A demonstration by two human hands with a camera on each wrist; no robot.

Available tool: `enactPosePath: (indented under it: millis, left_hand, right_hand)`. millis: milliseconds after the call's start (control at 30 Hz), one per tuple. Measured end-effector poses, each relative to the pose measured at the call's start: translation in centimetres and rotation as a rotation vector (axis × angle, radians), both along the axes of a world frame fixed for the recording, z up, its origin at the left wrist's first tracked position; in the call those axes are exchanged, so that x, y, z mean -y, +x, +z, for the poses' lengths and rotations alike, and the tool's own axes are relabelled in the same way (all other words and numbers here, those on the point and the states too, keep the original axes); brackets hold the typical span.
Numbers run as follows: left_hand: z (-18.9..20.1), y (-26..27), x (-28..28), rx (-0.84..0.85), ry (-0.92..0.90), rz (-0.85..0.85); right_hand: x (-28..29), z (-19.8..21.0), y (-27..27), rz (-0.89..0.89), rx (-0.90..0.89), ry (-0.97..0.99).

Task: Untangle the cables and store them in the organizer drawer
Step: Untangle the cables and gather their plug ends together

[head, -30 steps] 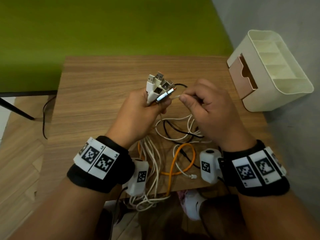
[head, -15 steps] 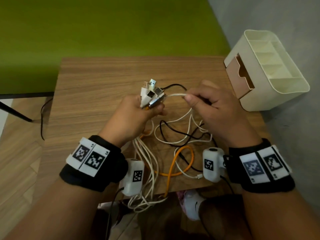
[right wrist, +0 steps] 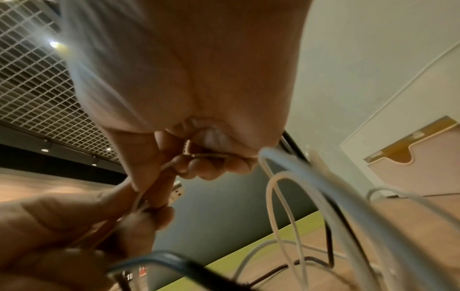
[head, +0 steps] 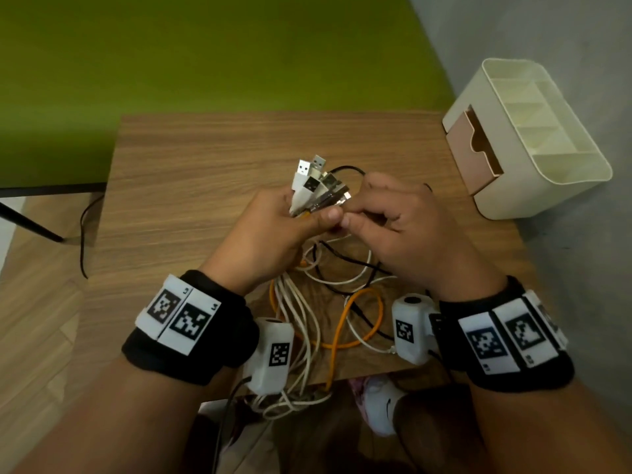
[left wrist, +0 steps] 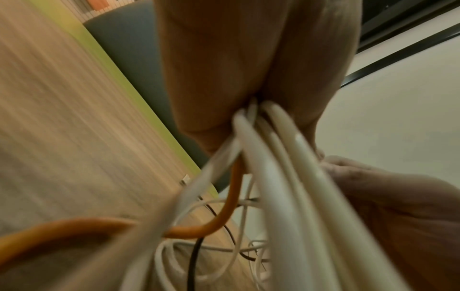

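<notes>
My left hand (head: 290,220) grips a bundle of USB plugs (head: 316,184) that stick up out of the fist above the wooden table (head: 191,172). White cables (left wrist: 281,177) and an orange cable (left wrist: 231,200) hang down from that fist. My right hand (head: 379,213) sits close against the left one, its fingers curled and pinching a thin white cable (right wrist: 199,156) just beside the plugs. Below both hands the tangle of white, black and orange cables (head: 342,295) lies on the table and droops over its near edge.
A cream organizer (head: 533,131) stands at the table's right edge against the grey wall, its pink drawer (head: 475,148) pulled partly open toward the hands. A green panel lies beyond the table. A black cord (head: 83,241) hangs off the left side.
My right hand has come back in toward the left one, closing the gap along the white cable it had drawn out. The plug bundle has stayed in the left fist.
</notes>
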State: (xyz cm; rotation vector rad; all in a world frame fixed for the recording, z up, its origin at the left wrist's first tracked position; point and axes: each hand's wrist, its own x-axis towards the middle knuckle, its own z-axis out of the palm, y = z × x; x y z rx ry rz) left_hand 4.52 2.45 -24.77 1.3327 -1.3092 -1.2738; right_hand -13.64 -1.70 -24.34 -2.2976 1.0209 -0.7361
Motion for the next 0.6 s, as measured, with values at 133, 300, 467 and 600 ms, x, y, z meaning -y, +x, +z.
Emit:
enactPosePath:
  millis: [133, 300, 467, 600]
  left_hand:
    - [-0.2, 0.4, 0.3, -0.07, 0.021, 0.036]
    - [-0.3, 2.6, 0.6, -0.252, 0.083, 0.254]
    - [-1.1, 1.7, 0.6, 0.193, 0.032, 0.218]
    - [-1.3, 1.1, 0.8, 0.262, -0.042, 0.311]
  right_hand:
    - [0.2, -0.1, -0.3, -0.037, -0.032, -0.011]
    - [1.3, 0.5, -2.7, -0.244, -0.104, 0.086]
    - [1.0, 0.5, -1.7, -0.242, 0.003, 0.075]
    - [1.1, -0.3, -1.6, -0.193, -0.15, 0.015]
